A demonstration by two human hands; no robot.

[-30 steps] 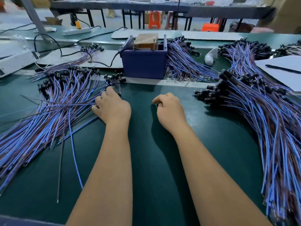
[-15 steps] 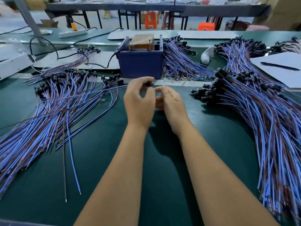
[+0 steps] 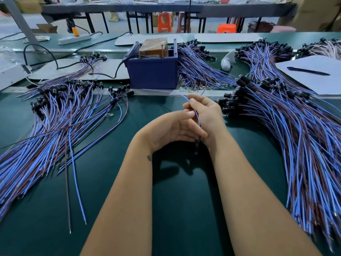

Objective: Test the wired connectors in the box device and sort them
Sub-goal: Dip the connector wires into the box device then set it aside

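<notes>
Hands point(image 3: 186, 122) turned palms-up, wire point(image 3: 197, 117) now between
</notes>
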